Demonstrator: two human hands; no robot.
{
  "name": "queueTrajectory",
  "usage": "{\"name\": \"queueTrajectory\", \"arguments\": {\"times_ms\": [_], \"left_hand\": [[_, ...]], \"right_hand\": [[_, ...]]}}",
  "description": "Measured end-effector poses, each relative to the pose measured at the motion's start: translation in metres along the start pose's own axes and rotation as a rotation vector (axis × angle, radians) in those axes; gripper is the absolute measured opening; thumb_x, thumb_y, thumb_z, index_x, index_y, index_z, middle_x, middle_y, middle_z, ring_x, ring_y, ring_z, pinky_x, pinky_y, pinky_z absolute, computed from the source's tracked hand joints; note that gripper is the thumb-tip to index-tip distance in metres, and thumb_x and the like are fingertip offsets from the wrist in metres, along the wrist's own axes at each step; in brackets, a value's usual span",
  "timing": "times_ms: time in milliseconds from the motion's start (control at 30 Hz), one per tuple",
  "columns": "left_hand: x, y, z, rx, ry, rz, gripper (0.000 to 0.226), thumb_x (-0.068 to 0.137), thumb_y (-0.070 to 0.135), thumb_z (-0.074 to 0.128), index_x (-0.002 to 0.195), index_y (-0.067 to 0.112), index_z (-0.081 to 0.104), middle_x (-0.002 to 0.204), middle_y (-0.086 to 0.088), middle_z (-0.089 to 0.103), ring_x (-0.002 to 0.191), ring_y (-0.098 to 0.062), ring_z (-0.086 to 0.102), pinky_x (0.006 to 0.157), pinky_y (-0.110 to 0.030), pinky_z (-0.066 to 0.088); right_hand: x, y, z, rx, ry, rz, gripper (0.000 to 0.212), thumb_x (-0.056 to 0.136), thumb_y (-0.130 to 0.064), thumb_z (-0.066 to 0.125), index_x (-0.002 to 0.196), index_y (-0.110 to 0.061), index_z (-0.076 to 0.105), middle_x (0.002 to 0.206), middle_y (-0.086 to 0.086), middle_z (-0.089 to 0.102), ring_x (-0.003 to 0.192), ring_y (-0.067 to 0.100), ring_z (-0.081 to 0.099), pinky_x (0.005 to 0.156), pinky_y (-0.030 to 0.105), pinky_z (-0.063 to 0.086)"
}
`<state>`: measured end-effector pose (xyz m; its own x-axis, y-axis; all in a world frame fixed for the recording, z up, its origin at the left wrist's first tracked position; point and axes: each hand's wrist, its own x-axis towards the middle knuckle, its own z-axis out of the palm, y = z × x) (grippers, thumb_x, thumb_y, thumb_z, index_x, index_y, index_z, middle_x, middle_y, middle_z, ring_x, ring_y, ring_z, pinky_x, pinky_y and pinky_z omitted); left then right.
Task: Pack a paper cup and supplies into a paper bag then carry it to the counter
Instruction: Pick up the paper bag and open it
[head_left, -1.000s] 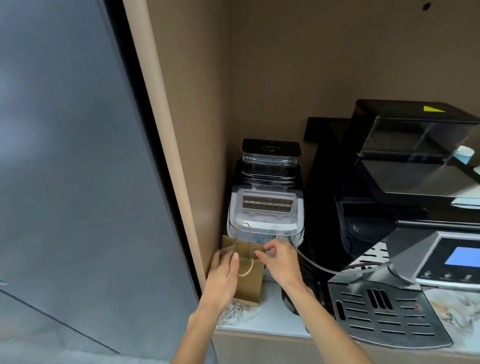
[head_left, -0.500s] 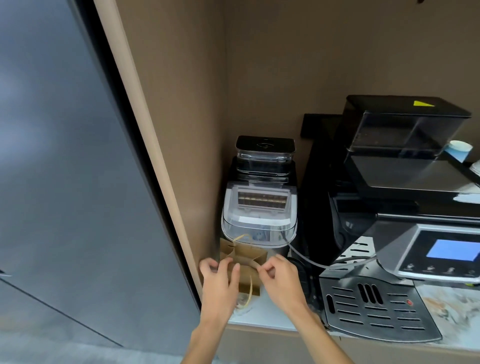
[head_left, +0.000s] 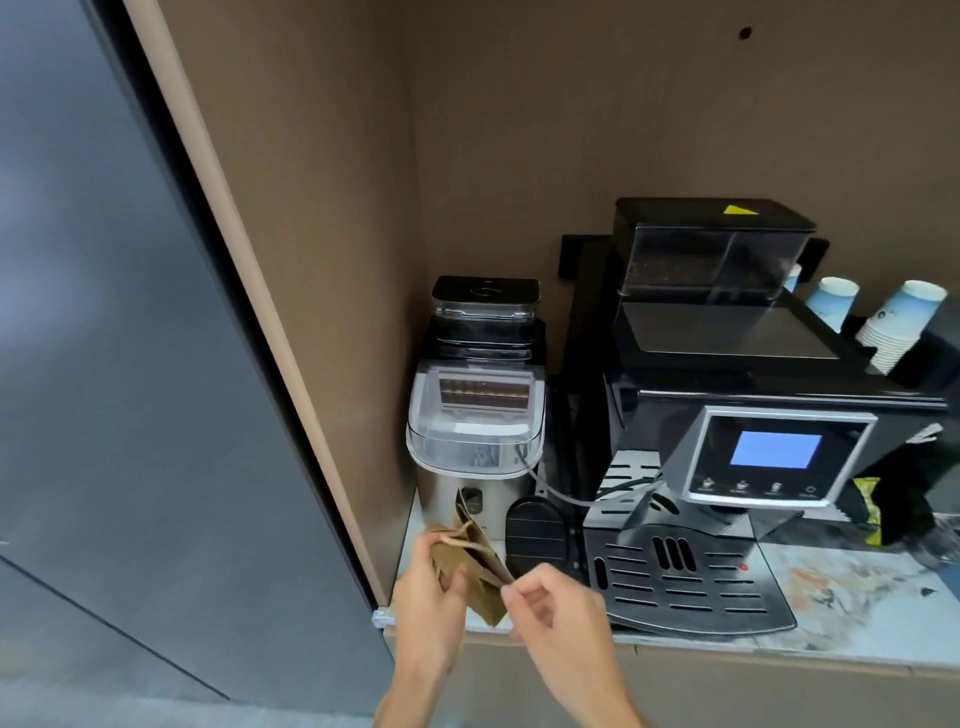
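Now tipped over and folded nearly flat, where half a second ago stood upright against the ice maker: bag, brown kraft paper, held just above the tabletop at about 7 o'clock of the frame, in front of the ice maker. Left hand wrapped round the bag's left side, thumb pressed across the front panel. Right hand pinching the bag's right edge between thumb and forefinger, other fingers curled in. Likely very light and limp, creasing at any squeeze, easily torn at the folds; twisted paper cord handles looping out at the top, toward 11 o'clock. Best held by the two mouth edges and pulled apart to open, then by the handles once loaded. Cups stacked rim-down at 2 o'clock, white with blue print, thin-walled and crushable, well apart from the bag, beyond the coffee machine. Machine glossy black plastic with a grey slotted drip tray; ice maker clear-lidded over brushed metal; tabletop marbled and smooth. Packing not yet begun, by the look of it.
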<state>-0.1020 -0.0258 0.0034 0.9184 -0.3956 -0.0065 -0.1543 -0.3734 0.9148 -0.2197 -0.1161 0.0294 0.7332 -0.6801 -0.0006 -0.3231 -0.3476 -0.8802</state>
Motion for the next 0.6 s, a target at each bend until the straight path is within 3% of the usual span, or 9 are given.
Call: {"name": "queueTrajectory", "arguments": {"times_ms": [100, 200, 267, 333, 433, 500, 567, 600], "left_hand": [[-0.009, 0.004, -0.008, 0.055, -0.076, 0.068, 0.034, 0.086, 0.000, 0.060, 0.100, 0.031, 0.057, 0.066, 0.003, 0.068, 0.064, -0.008, 0.061, 0.056, -0.016, 0.048], [-0.016, 0.011, -0.010, 0.117, -0.177, 0.106, 0.038, 0.082, 0.004, 0.059, 0.101, 0.037, 0.055, 0.074, 0.001, 0.072, 0.066, -0.012, 0.063, 0.062, -0.027, 0.054], [-0.020, 0.017, -0.012, 0.131, -0.206, 0.119, 0.040, 0.080, 0.007, 0.059, 0.104, 0.038, 0.055, 0.077, 0.006, 0.072, 0.071, -0.006, 0.065, 0.064, -0.019, 0.054], [-0.021, 0.020, -0.015, 0.154, -0.200, 0.152, 0.044, 0.080, 0.003, 0.057, 0.108, 0.037, 0.055, 0.081, 0.011, 0.071, 0.077, -0.002, 0.065, 0.066, -0.012, 0.050], [-0.021, 0.026, -0.023, 0.207, -0.245, 0.209, 0.050, 0.082, -0.001, 0.054, 0.119, 0.032, 0.054, 0.077, 0.017, 0.065, 0.075, 0.004, 0.060, 0.065, -0.005, 0.044], [-0.022, 0.030, -0.024, 0.286, -0.325, 0.246, 0.053, 0.082, 0.000, 0.052, 0.127, 0.028, 0.051, 0.073, 0.013, 0.059, 0.071, 0.004, 0.056, 0.065, -0.004, 0.041], [-0.026, 0.034, -0.021, 0.372, -0.411, 0.289, 0.058, 0.082, 0.000, 0.049, 0.134, 0.026, 0.048, 0.084, 0.004, 0.064, 0.079, 0.000, 0.059, 0.070, 0.001, 0.037], [-0.027, 0.035, -0.017, 0.410, -0.445, 0.327, 0.062, 0.082, 0.000, 0.047, 0.138, 0.025, 0.045, 0.096, -0.003, 0.068, 0.089, -0.006, 0.061, 0.073, 0.003, 0.034]], "right_hand": [[-0.013, -0.029, -0.026, 0.083, -0.036, -0.108, 0.011, 0.087, -0.025, 0.064, 0.077, -0.025, 0.067, 0.076, -0.006, 0.073, 0.071, 0.011, 0.071, 0.067, 0.025, 0.058], [-0.019, -0.056, -0.030, 0.036, -0.234, -0.189, 0.021, 0.083, -0.015, 0.055, 0.087, -0.026, 0.072, 0.090, -0.013, 0.073, 0.086, 0.004, 0.071, 0.080, 0.021, 0.058], [-0.018, -0.062, -0.027, -0.067, -0.343, -0.175, 0.038, 0.085, -0.007, 0.046, 0.105, -0.025, 0.073, 0.107, -0.010, 0.072, 0.099, -0.002, 0.066, 0.093, 0.018, 0.053], [-0.016, -0.060, -0.023, -0.205, -0.383, -0.153, 0.047, 0.087, -0.004, 0.039, 0.121, -0.023, 0.066, 0.122, -0.005, 0.065, 0.112, 0.005, 0.060, 0.098, 0.014, 0.044], [-0.011, -0.052, -0.021, -0.306, -0.368, -0.124, 0.046, 0.091, -0.001, 0.035, 0.125, -0.019, 0.061, 0.127, -0.001, 0.059, 0.120, 0.014, 0.054, 0.099, 0.018, 0.039], [-0.006, -0.043, -0.018, -0.320, -0.396, -0.080, 0.042, 0.091, 0.000, 0.035, 0.115, -0.018, 0.065, 0.120, 0.005, 0.062, 0.110, 0.019, 0.057, 0.090, 0.023, 0.045], [0.004, -0.035, -0.013, -0.382, -0.462, -0.034, 0.036, 0.088, 0.000, 0.036, 0.108, -0.011, 0.064, 0.117, 0.013, 0.064, 0.101, 0.026, 0.058, 0.081, 0.028, 0.045], [0.009, -0.030, -0.011, -0.424, -0.507, 0.002, 0.034, 0.088, -0.001, 0.037, 0.112, -0.008, 0.062, 0.121, 0.016, 0.063, 0.105, 0.030, 0.059, 0.083, 0.031, 0.046]]}}
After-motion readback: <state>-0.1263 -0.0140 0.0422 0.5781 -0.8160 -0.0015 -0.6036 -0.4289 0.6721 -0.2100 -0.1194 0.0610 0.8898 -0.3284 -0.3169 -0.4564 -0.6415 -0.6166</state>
